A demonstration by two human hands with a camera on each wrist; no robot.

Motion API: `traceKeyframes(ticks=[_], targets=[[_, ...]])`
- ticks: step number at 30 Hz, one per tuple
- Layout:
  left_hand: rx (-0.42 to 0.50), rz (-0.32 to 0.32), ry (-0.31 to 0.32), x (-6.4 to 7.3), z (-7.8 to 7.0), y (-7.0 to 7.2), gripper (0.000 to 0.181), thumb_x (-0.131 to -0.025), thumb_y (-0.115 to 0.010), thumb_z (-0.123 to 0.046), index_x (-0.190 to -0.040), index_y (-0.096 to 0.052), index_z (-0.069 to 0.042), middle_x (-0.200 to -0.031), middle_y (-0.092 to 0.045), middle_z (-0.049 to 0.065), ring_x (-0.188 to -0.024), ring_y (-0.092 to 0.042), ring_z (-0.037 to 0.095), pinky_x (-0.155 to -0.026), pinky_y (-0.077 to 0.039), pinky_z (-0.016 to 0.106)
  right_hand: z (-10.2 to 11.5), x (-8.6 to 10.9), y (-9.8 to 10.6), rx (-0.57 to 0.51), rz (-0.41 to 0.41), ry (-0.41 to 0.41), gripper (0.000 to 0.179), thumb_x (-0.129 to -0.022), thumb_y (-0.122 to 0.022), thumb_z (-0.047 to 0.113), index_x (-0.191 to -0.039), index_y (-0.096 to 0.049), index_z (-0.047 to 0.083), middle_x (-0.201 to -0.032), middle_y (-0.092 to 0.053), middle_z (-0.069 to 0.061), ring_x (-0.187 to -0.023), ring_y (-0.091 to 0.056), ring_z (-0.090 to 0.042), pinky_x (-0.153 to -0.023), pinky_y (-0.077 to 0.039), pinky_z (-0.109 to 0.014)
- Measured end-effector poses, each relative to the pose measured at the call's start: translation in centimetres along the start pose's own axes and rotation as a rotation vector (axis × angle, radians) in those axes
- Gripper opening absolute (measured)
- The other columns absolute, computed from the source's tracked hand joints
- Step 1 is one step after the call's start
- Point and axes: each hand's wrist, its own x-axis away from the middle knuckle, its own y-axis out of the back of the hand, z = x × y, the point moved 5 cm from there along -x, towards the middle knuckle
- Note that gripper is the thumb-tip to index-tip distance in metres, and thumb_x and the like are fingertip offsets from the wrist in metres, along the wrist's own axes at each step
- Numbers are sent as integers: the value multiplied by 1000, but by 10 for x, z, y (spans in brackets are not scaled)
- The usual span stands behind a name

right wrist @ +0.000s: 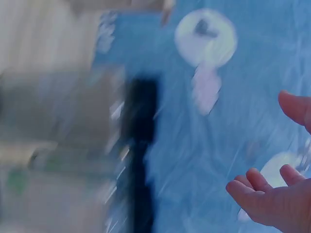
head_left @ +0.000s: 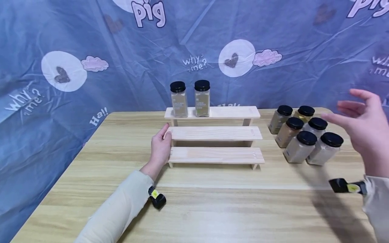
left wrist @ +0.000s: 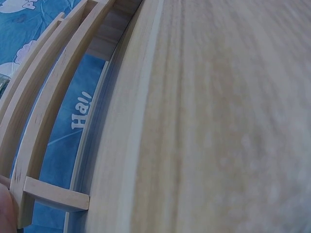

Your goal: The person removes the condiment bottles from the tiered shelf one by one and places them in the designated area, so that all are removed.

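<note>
Head view: left hand [head_left: 161,145] grips the left end of the three-tier wooden rack [head_left: 215,133], thumb and fingers closed on it. Two black-capped jars [head_left: 202,101] stand on the top tier [head_left: 232,112], beyond these fingers and rightward. Right hand [head_left: 366,123] is raised, empty, fingers spread; six further jars [head_left: 307,138] stand on the bench [head_left: 212,209], left of them and lower.

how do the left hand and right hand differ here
The left hand grips the left end of the three-tier wooden rack, while the right hand holds nothing. The left hand's thumb and fingers close on the wood; the right hand's are spread apart, raised beside the black-lidded spice jars. Both hands are bare, below pale sleeves with black wrist cameras.
</note>
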Motion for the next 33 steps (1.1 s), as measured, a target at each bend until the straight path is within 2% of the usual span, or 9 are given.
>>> traceKeyframes(ticks=[3,6,12,17,22,27,33], targets=[[6,-2,-6,1,-1,1,44,-95,-44,-12,-140,-42,-12,-144,-39,8,-36,-33,-1,-32,-29,15,25,1,-32,33,73,11,72,-79,-71,6,-133,-30,29,-105,-50,14,-95,-49,4,-81,-37,-5],[-2,-1,-2,3,-4,2,44,-95,-44,-12,-140,-41,-11,-143,-40,8,-36,-32,-1,-32,-29,15,43,4,-65,-109,158,37,68,-79,-72,6,-131,-33,26,-107,-51,8,-98,-50,-1,-79,-38,-9],[-2,-5,4,0,1,3,45,-95,-44,-13,-139,-42,-13,-144,-39,6,-36,-32,0,-32,-30,15,64,11,-126,-71,235,82,63,-81,-71,13,-132,-34,22,-109,-50,5,-103,-49,-9,-80,-42,-13],[13,-10,15,1,2,2,44,-95,-44,-12,-139,-42,-13,-145,-39,7,-36,-32,0,-32,-29,15,67,13,-165,-60,269,69,64,-83,-70,17,-135,-33,18,-111,-48,2,-107,-47,-15,-90,-42,-26],[24,6,1,-1,1,-4,44,-95,-44,-10,-139,-42,-10,-145,-38,8,-38,-33,-1,-35,-30,13,66,10,-198,-40,295,88,68,-81,-71,16,-136,-32,11,-122,-46,-9,-117,-45,-23,-100,-40,-37],[2,-13,-2,-1,0,-3,44,-95,-45,-11,-139,-43,-11,-141,-43,8,-37,-33,-1,-34,-30,14,62,7,-232,-27,324,115,73,-78,-74,18,-137,-32,12,-131,-42,-15,-124,-42,-26,-105,-36,-38],[-15,-9,2,-1,0,0,44,-95,-44,-13,-139,-43,-13,-142,-42,6,-37,-33,0,-33,-30,15,52,8,-263,2,355,143,85,-75,-77,23,-143,-26,16,-139,-38,-13,-129,-39,-28,-106,-35,-37]])
